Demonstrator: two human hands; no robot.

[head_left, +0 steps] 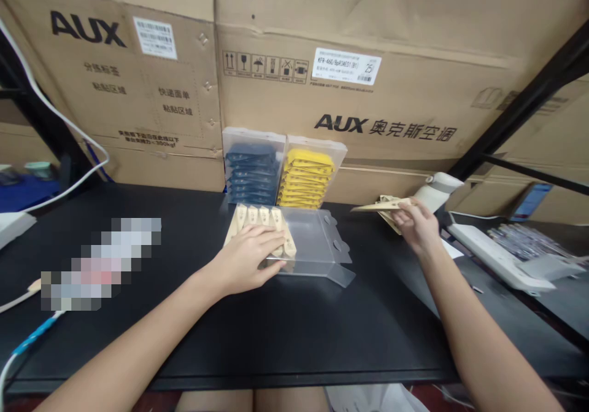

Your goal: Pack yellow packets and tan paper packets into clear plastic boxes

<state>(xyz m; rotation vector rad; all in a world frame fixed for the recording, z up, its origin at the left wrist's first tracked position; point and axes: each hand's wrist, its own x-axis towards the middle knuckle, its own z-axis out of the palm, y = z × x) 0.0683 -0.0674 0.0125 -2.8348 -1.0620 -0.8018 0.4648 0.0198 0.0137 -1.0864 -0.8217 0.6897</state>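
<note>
A clear plastic box (315, 240) lies on the black table with its flap end open to the right. Cream sachets (264, 217) stand in a row in its left part. My left hand (253, 255) rests over the sachets, fingers on top and thumb along the box's near wall, gripping it. Off to the right, my right hand (416, 221) pinches a flat cream sachet (380, 207), raised above the table. Just behind it are more cream sachets (390, 220), partly hidden by that hand.
Upright clear boxes of blue sachets (252, 172) and yellow sachets (306, 178) lean against large cardboard cartons (271, 105). A white bottle (435, 192) is behind my right hand. At right lies a white power strip (497, 258); a white cable (34, 335) runs at left.
</note>
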